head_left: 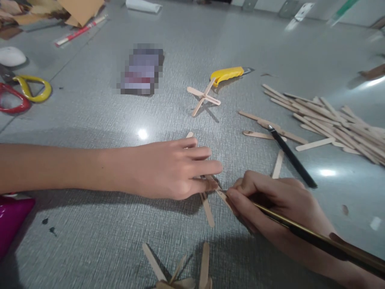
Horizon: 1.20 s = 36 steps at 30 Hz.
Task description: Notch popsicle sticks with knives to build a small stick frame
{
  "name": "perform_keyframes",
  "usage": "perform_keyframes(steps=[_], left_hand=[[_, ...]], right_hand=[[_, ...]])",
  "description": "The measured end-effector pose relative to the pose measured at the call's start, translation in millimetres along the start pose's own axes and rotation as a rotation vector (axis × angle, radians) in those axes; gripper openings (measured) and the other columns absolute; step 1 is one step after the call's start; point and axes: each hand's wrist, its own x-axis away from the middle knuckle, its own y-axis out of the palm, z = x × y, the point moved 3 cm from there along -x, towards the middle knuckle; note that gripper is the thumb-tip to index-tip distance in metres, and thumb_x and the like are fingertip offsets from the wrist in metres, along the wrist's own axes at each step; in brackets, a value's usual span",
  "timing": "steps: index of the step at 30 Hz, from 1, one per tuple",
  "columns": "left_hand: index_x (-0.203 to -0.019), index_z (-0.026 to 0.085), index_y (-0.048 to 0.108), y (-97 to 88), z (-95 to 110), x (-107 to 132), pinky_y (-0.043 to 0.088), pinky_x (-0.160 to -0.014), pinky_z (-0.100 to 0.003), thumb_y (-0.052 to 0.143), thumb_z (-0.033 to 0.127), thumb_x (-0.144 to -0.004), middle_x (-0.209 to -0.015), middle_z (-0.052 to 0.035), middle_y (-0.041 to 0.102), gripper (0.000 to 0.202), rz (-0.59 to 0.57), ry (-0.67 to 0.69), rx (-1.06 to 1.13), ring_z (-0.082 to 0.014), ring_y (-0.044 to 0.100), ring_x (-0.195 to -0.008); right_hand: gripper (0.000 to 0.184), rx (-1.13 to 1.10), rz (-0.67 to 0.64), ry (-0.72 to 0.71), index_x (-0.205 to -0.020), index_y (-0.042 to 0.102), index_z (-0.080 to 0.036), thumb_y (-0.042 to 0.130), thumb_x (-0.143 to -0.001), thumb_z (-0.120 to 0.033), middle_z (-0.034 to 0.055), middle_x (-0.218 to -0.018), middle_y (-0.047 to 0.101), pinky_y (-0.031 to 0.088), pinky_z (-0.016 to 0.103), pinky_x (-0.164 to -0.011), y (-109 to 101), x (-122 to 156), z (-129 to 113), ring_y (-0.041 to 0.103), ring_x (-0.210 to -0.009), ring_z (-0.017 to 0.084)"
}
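The right hand (276,212) pinches a pen-like tool (300,226) at a wooden stick (226,201) on the grey table (99,245), apparently marking it, while the left hand's (177,168) fingers stretch over its far end, thumb hidden, pinch untellable, and the next stroke seems to call for steadiness.

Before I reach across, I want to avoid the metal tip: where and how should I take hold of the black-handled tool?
Probably by the lower half of its black handle, pinched across the width, coming from the right and near side. The handle is long and slim, and its butt end points that way, while the metal tip points away-left among wooden sticks.
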Motion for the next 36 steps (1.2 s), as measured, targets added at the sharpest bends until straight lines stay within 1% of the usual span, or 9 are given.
perform_keyframes(steps=[3, 7, 12, 18, 24, 27, 29, 36], left_hand=[[-0.113, 0.016, 0.075, 0.9, 0.0, 0.4, 0.044, -0.081, -0.036, 0.051, 0.011, -0.106, -0.106, -0.0092, 0.068, 0.026, -0.017, -0.002, -0.006, -0.0193, 0.059, -0.085], [-0.117, 0.014, 0.074, 1.2, 0.3, 0.7, 0.045, -0.080, -0.036, 0.047, 0.011, -0.107, -0.104, -0.0095, 0.068, 0.029, -0.018, -0.003, -0.007, -0.0198, 0.060, -0.086], [-0.117, 0.015, 0.074, 1.5, -0.4, 0.6, 0.045, -0.083, -0.036, 0.043, 0.009, -0.107, -0.101, -0.0089, 0.068, 0.032, -0.038, -0.012, 0.024, -0.0191, 0.059, -0.085], [-0.117, 0.013, 0.073, 2.3, -0.6, -0.1, 0.045, -0.082, -0.037, 0.041, 0.008, -0.107, -0.101, -0.0104, 0.068, 0.034, -0.018, -0.019, 0.102, -0.0200, 0.060, -0.085], [-0.115, 0.014, 0.074, -0.6, -0.5, -2.3, 0.046, -0.081, -0.036, 0.040, 0.008, -0.107, -0.102, -0.0104, 0.069, 0.035, -0.026, -0.036, 0.132, -0.0191, 0.061, -0.084], [-0.113, 0.016, 0.074, -0.9, -0.4, -2.8, 0.046, -0.081, -0.035, 0.039, 0.009, -0.108, -0.100, -0.0095, 0.069, 0.036, -0.027, -0.042, 0.121, -0.0189, 0.061, -0.085], [-0.113, 0.015, 0.075, -0.4, -0.2, -2.7, 0.047, -0.081, -0.035, 0.039, 0.009, -0.108, -0.101, -0.0101, 0.069, 0.037, -0.014, -0.044, 0.124, -0.0191, 0.061, -0.086], [-0.112, 0.013, 0.075, 0.4, 0.0, -3.3, 0.048, -0.081, -0.036, 0.040, 0.009, -0.108, -0.103, -0.0111, 0.070, 0.036, -0.009, -0.035, 0.124, -0.0193, 0.061, -0.083]], right_hand=[[0.036, -0.007, 0.007, -0.007, -0.068, 0.049, -0.024, 0.058, -0.103, -0.029, -0.0075, -0.050, 0.052, 0.030, 0.025, -0.041, 1.2, 0.7, -0.4, 0.044, -0.039, 0.008], [0.036, 0.007, 0.012, -0.018, -0.068, 0.049, -0.024, 0.059, -0.103, -0.029, -0.0078, -0.050, 0.050, 0.030, 0.025, -0.041, 1.5, 1.2, 0.4, 0.042, -0.040, 0.008], [0.035, 0.019, 0.008, -0.025, -0.070, 0.050, -0.025, 0.059, -0.103, -0.031, -0.0072, -0.052, 0.053, 0.032, 0.025, -0.041, 0.1, 1.2, 0.9, 0.044, -0.040, 0.008], [0.035, 0.058, 0.084, 0.026, -0.067, 0.050, -0.025, 0.058, -0.101, -0.029, -0.0073, -0.048, 0.055, 0.033, 0.024, -0.040, 1.6, 3.7, -0.5, 0.049, -0.039, 0.009], [0.036, -0.013, 0.123, 0.052, -0.066, 0.051, -0.026, 0.061, -0.101, -0.033, -0.0057, -0.050, 0.058, 0.033, 0.024, -0.039, -0.4, 6.4, 2.1, 0.047, -0.039, 0.010], [0.035, 0.008, 0.117, 0.042, -0.067, 0.053, -0.026, 0.060, -0.101, -0.034, -0.0049, -0.053, 0.060, 0.034, 0.024, -0.041, -0.4, 6.3, 0.8, 0.049, -0.042, 0.011], [0.034, 0.013, 0.098, 0.038, -0.069, 0.053, -0.026, 0.061, -0.101, -0.034, -0.0050, -0.053, 0.061, 0.034, 0.024, -0.041, 0.6, 5.9, -0.3, 0.050, -0.043, 0.011], [0.032, 0.020, 0.089, 0.045, -0.071, 0.054, -0.026, 0.060, -0.102, -0.033, -0.0066, -0.051, 0.059, 0.033, 0.023, -0.040, 2.1, 5.2, -1.9, 0.047, -0.040, 0.010]])
